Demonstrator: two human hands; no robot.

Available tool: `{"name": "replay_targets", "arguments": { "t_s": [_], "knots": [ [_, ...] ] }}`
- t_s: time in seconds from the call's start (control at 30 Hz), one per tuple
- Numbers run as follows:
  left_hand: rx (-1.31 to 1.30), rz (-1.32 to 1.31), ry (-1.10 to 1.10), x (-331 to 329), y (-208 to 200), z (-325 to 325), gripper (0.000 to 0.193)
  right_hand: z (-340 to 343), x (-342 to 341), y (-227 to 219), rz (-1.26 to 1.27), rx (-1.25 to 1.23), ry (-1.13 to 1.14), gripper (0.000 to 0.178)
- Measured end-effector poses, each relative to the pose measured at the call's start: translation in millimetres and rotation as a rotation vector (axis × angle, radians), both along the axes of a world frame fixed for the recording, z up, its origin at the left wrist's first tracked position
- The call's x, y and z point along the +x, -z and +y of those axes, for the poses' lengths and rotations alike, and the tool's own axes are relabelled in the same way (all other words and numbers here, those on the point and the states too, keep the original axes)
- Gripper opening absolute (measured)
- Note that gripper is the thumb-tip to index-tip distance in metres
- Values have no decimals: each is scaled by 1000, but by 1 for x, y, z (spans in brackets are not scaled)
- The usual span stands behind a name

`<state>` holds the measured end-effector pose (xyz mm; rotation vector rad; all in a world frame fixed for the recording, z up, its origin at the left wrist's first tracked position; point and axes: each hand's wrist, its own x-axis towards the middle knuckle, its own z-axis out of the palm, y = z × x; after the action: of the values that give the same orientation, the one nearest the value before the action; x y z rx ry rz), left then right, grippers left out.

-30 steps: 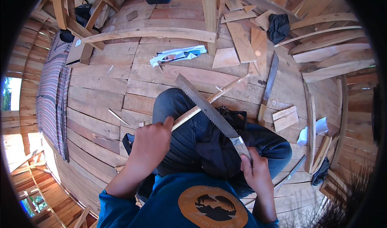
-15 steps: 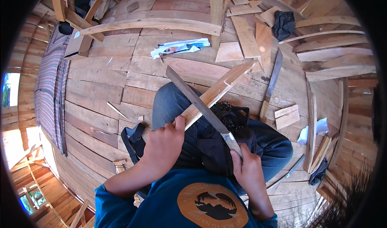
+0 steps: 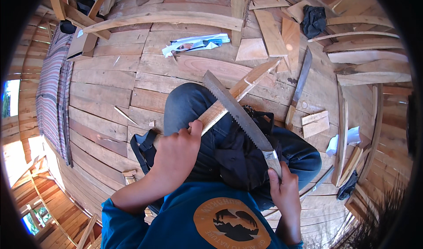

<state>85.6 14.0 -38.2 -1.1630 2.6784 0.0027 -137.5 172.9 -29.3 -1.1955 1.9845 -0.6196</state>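
My left hand (image 3: 178, 150) is closed round the near end of a wooden strip (image 3: 214, 112), which slants up and away to the right over my bent leg. In my right hand (image 3: 285, 189) is the pale handle of a handsaw (image 3: 241, 117). Its toothed metal blade points up and to the left, lying across the strip in view. Whether the teeth touch the wood I cannot tell. A dark cloth bag or bundle (image 3: 240, 161) rests in my lap below the blade.
A machete (image 3: 302, 79) lies on the plank floor to the right, by small wood pieces (image 3: 315, 123). Ahead are a white-and-blue wrapper (image 3: 196, 45), a long beam (image 3: 163, 17) and several board offcuts (image 3: 269, 33). A striped cloth (image 3: 53, 94) hangs at left.
My right hand has pulled the saw down and to the right, so its tip sits nearer the strip. My left hand keeps its grip, barely moved.
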Motion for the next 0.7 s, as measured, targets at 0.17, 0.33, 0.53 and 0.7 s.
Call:
{"name": "replay_targets", "arguments": {
  "t_s": [0.17, 0.33, 0.53, 0.7],
  "knots": [
    [-8, -30, 8, -4, -1, -4, 18, -10, -1, 8, 9, -17, -5, 21],
    [-142, -74, 86, -10, 6, 3, 17, -29, 8, 20, 71, -59, -79, 24],
    [-9, 14, 50, -1, -3, -7, 20, -40, 10, 12, 16, -167, -6, 24],
    [71, 87, 22, 2, -2, -12, 23, -12, -4, -14, 77, -41, -37, 22]
  ]
}}
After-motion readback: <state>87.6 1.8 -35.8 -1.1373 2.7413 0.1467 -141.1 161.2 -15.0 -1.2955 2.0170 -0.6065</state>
